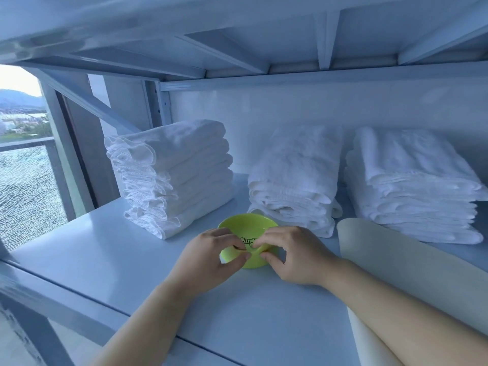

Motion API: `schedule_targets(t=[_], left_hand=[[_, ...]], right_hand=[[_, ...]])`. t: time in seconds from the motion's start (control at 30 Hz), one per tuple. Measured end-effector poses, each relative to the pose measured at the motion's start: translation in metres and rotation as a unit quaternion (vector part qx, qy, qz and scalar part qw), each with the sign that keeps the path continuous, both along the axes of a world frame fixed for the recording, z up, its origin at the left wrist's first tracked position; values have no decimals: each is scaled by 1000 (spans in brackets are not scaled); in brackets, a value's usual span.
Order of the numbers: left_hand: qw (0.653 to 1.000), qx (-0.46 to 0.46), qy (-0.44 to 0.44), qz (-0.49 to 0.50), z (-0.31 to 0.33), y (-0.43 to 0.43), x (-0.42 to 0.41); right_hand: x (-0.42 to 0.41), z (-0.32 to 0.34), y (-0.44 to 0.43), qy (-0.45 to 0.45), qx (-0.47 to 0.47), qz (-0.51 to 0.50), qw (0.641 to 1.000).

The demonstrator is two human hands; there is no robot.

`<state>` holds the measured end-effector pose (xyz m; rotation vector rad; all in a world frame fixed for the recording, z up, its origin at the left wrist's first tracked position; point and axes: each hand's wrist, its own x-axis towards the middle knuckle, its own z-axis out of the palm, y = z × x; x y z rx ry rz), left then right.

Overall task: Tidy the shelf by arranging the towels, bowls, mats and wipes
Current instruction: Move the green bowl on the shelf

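Observation:
A lime-green bowl (247, 225) with black print inside stands on the white shelf (111, 249), in front of the towels. My left hand (208, 260) pinches its near rim from the left. My right hand (293, 254) pinches the same rim from the right, fingertips almost meeting. Three stacks of folded white towels sit behind: a left stack (171, 178), a middle stack (295, 178) and a right stack (412, 183). A rolled cream mat (401, 270) lies on the shelf at the right, running toward me under my right forearm.
The shelf above (237, 35) hangs low over the towels with metal ribs. A white upright post (161, 107) stands at the back left. To the left is a window (23, 165) with water outside. The shelf's front edge (79, 294) runs diagonally at lower left.

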<state>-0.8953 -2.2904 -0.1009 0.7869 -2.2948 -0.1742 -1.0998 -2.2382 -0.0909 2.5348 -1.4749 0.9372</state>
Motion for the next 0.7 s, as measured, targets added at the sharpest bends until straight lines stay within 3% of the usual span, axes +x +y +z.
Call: schedule_targets(t=[0.2, 0.43, 0.7], left_hand=[[999, -40, 10, 1, 4, 4, -3], [997, -71, 11, -10, 41, 7, -31], [989, -66, 2, -133, 57, 42, -124]], right_hand=[[-5, 22, 4, -53, 53, 4, 997], [-50, 64, 31, -41, 18, -68, 997], [-124, 47, 98, -25, 11, -175, 984]])
